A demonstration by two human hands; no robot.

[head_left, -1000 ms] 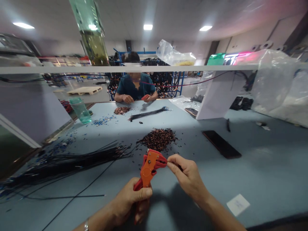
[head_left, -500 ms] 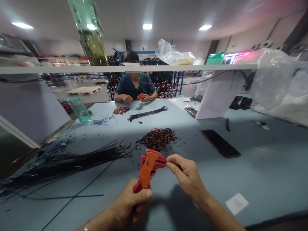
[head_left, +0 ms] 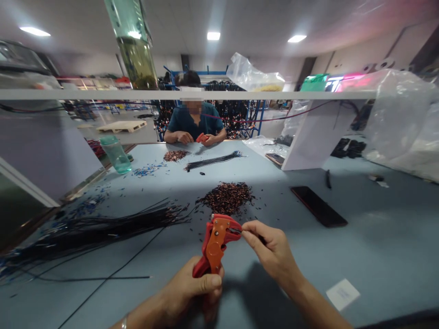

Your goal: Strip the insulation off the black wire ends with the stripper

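Note:
In my left hand (head_left: 202, 285) is a red and orange wire stripper (head_left: 216, 246), held upright with the fingers around its handles. The tool's jaws point right, and a gap shows between them. My right hand (head_left: 269, 244) has thumb and forefinger pinched at the mouth of the jaws. A thin dark wire seems to be between those fingertips; most of it is hidden by the hand. Behind the tool lies a heap of short black and copper-coloured offcuts (head_left: 226, 197). To the left rests a bundle of long black wires (head_left: 113, 230), their ends towards the heap.
A black phone (head_left: 318, 206) and a white paper slip (head_left: 343, 294) lie on the right. Across the table a person (head_left: 195, 121) holds a red tool, near another wire bundle (head_left: 212, 161). A green bottle (head_left: 115, 155) stands at left. A shelf (head_left: 240, 95) spans overhead.
The wire stripper and both hands sit slightly further right in the picture, as the whole view has shifted a little. The stripper's jaws look somewhat wider apart. My right hand still pinches at them.

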